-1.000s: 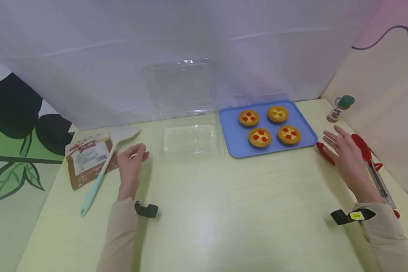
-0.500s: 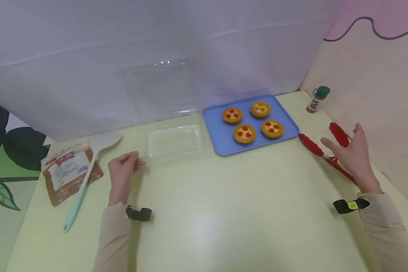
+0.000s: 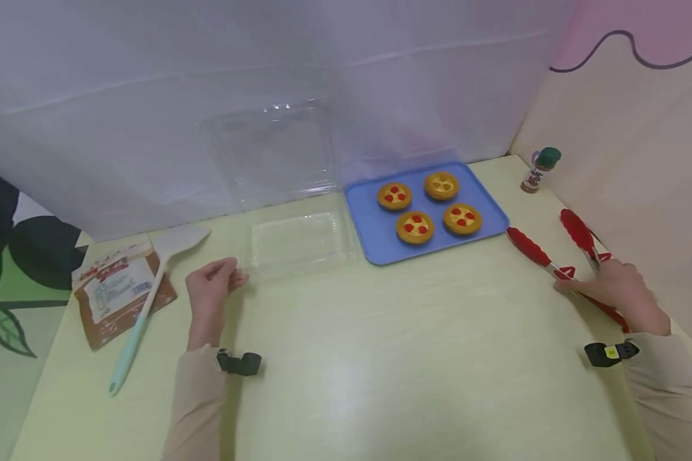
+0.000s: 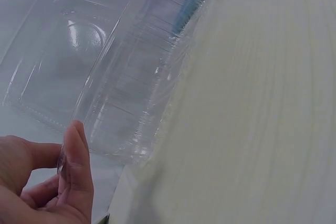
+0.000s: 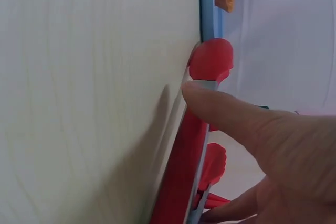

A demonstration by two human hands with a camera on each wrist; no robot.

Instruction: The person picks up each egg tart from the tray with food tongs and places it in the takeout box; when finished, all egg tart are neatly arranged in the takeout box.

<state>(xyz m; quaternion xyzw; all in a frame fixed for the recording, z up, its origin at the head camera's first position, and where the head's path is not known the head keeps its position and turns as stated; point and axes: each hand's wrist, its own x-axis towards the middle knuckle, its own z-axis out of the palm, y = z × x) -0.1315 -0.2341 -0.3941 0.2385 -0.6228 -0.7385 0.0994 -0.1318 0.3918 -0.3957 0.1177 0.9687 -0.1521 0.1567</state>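
A clear plastic clamshell box (image 3: 300, 240) stands with its lid (image 3: 273, 150) leaning up against the back cloth. At the box's left front corner is my left hand (image 3: 210, 291), pinching the rim (image 4: 62, 163) between thumb and fingers. Red-tipped tongs (image 3: 527, 244) lie spread at the right of the table. My right hand (image 3: 623, 291) reaches over them, the thumb against the near arm and the fingers around the far arm. In the right wrist view the thumb (image 5: 220, 106) touches the near arm (image 5: 184, 166); the fingers are partly cut off.
A blue tray (image 3: 380, 250) holds several tarts (image 3: 415, 227) right of the box. A green-capped shaker bottle (image 3: 539, 169) stands at the back right. On the left, a spatula (image 3: 150, 294) with a mint handle lies across a brown packet (image 3: 112, 291).
My right hand has come down from above onto the tongs, and its fingers have closed around them. The head view swung right. My left hand stays at the box's corner.
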